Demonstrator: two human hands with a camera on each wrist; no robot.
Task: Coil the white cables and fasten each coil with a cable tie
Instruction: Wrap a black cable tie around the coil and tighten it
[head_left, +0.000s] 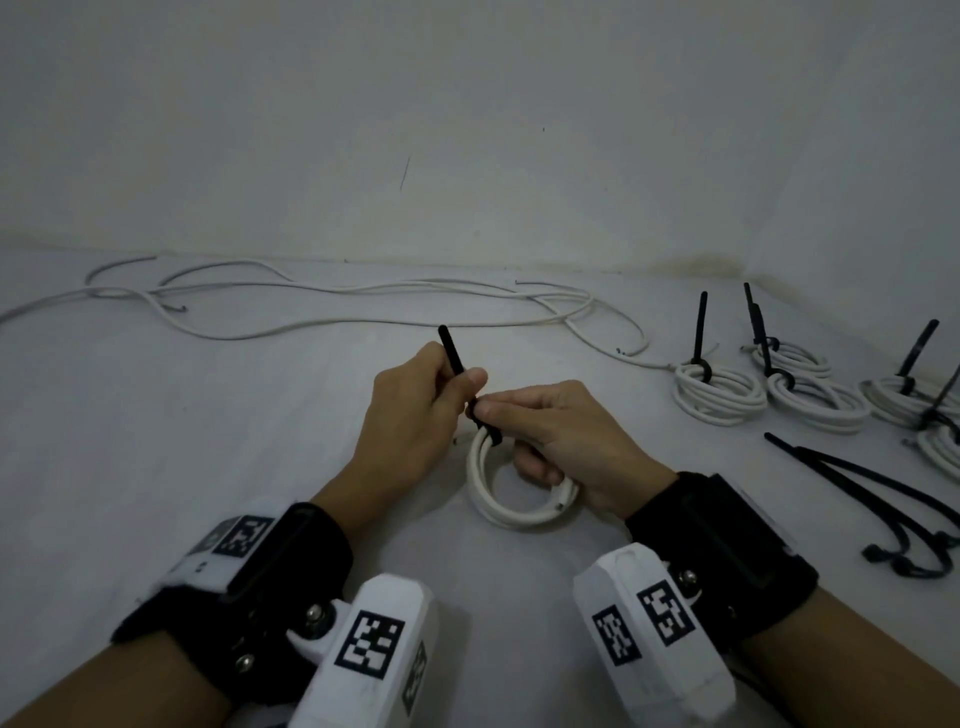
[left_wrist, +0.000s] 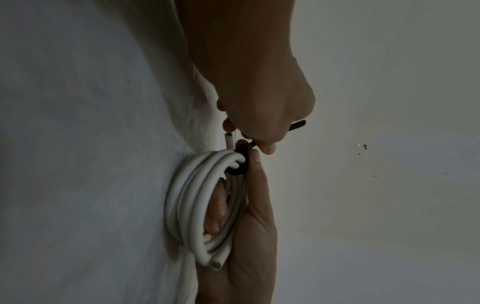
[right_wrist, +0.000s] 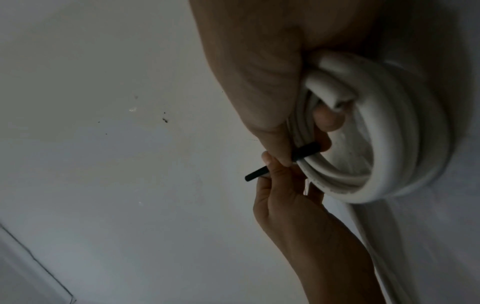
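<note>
The left hand (head_left: 415, 410) has its fingers curled, thumb and forefinger pinching the free tail of a black tie (head_left: 451, 354), which juts up and away past the knuckles; the wrist lies low over the sheet, palm turned inward. The right hand (head_left: 561, 441) meets it from the other side, thumb and forefinger nipped on the tie's looped part where it wraps the coil (head_left: 511, 499), while its lower fingers hook through the coil's middle and hold the turns together. The coil sits between both hands at the centre of the sheet (head_left: 208, 415), a small ring of several turns of smooth, round, white cable, one cut end showing at its near right edge. In the left wrist view the tie (left_wrist: 239, 164) forms a tight dark band round the bunched turns of the coil (left_wrist: 192, 197), and in the right wrist view its tail (right_wrist: 257, 174) is a slim matte strip. The sheet is pale, soft cloth with faint creases. Beyond the hands, loose cables (head_left: 337, 306) trail in long slack curves near the wall. To the right lie finished coils (head_left: 722, 389), each with a black tail standing upright, and nearer, spare ties (head_left: 872, 499) lying flat with curved ends
</note>
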